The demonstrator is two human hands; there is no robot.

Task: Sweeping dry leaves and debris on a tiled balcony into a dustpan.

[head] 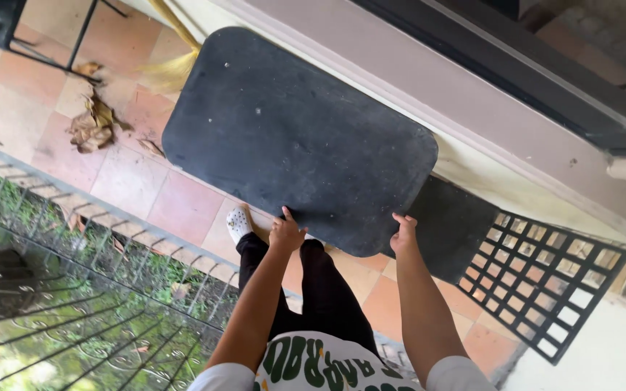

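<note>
Fingers of both the left hand (286, 233) and right hand (403, 235) pinch the dark mat (298, 137), near a broom (172, 69) and grid mat (545, 279).

Both hands grip near edge of dark mat (298, 137): left hand (285, 233), right hand (404, 233). Mat lifted over tiled floor (175, 206). Lattice mat (545, 282) lies right, dry leaves (92, 123) left.

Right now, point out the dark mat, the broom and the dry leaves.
dark mat (298, 137), head view, middle of its upper face.
broom (172, 69), head view, yellow bristles.
dry leaves (93, 123), head view, middle of the brown pile.
</note>
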